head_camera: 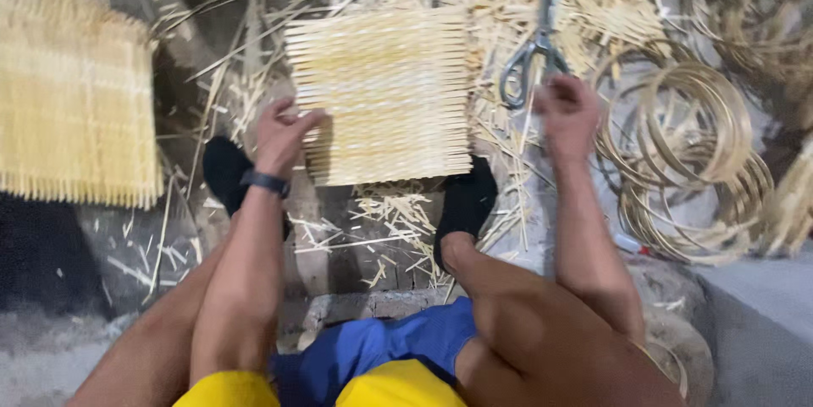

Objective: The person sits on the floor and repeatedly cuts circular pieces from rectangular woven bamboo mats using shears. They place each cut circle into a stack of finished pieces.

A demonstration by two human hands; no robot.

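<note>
Mat (381, 94) (woven bamboo) gripped at edge by left hand (284, 132), right hand (566, 115) loosely closed, empty, below scissors (533, 47)

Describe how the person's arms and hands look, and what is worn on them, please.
Both arms are bare, with no sleeves and no gloves. The left hand has a dark band, perhaps a watch, around its wrist. The right hand shows no band or ring that I can see.
</note>
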